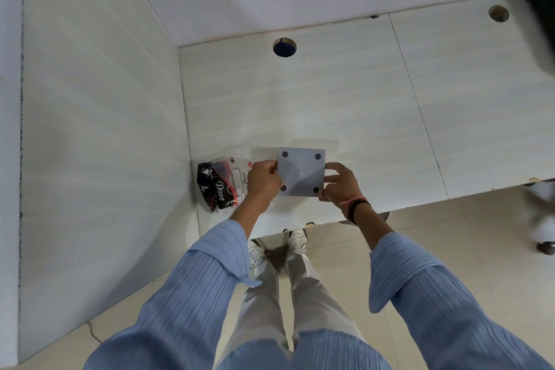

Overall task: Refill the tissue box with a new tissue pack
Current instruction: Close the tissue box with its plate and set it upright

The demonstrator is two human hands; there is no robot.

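While the person stands at the near edge of the pale table (pixel 345 93), both hands grip a grey square tissue box (pixel 301 173) turned bottom-up, its four dark round feet showing at the corners. The left hand (pixel 264 179) clasps the box's left side, fingers wrapped over the edge and covering part of one foot; the right hand (pixel 341 185) pinches the right side, thumb on the upturned base. Just to the left, beside the side wall, lies the tissue pack (pixel 223 185), a black, red and clear wrapper marked "Dove", flat on the table and partly hidden behind the left hand.
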